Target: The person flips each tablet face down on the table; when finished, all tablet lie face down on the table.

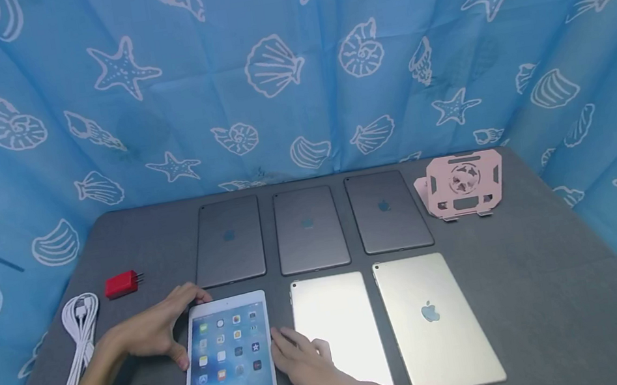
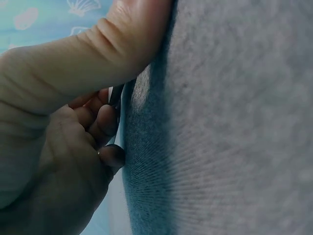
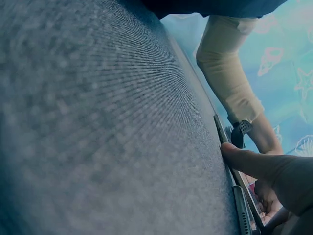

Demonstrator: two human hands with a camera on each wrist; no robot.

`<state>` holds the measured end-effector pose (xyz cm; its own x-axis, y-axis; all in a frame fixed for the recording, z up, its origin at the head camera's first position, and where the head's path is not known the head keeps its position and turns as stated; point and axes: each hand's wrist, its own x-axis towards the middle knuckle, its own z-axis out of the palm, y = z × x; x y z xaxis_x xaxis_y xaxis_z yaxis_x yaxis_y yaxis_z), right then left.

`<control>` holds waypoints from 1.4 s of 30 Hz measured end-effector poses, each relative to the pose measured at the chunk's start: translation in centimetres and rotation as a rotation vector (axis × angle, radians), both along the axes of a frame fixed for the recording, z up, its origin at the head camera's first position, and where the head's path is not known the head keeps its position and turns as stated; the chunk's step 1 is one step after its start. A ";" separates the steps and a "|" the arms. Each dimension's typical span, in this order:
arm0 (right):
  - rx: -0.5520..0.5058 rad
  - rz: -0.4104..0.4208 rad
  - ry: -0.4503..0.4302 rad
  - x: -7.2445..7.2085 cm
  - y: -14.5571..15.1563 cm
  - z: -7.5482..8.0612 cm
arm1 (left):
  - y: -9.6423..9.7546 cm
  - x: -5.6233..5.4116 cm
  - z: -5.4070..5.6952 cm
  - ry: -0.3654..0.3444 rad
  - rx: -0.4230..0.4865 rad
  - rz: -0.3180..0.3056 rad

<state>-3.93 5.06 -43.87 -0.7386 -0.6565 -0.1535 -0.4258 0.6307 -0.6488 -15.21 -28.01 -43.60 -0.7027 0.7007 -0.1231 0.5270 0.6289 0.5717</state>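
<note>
A white tablet (image 1: 230,361) lies face up at the front left, its lit screen full of app icons. At its upper left corner my left hand (image 1: 152,326) grips it, thumb (image 1: 179,355) at the left edge and fingers at the top. My right hand (image 1: 315,369) holds the opposite side, fingertips along the right edge and thumb low by the bottom corner. In the right wrist view that thumb (image 3: 244,159) presses the thin edge. Beside the right hand, partly hidden by it, a silver tablet (image 1: 335,320) lies face down.
Another silver tablet (image 1: 436,326) lies face down farther right. Behind stand in a row three dark grey tablets (image 1: 229,249) (image 1: 311,245) (image 1: 390,224), backs up. A pink stand (image 1: 461,184) is at the back right. At left are a red charger (image 1: 121,284) and a white cable (image 1: 81,323).
</note>
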 end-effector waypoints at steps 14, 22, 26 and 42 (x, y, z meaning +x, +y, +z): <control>-0.498 0.027 -0.346 0.1 0.8 -0.1 | 0.6 0.0 -0.1 -0.028 0.020 0.029; -0.694 0.112 -0.412 0.1 1.1 0.4 | 2.3 0.5 0.3 0.032 0.050 0.037; -0.723 0.160 -0.291 0.0 1.3 0.8 | 3.7 0.8 0.6 0.059 0.046 0.050; -0.609 0.153 -0.160 -0.3 0.7 3.9 | 6.5 1.2 2.9 0.035 0.309 0.050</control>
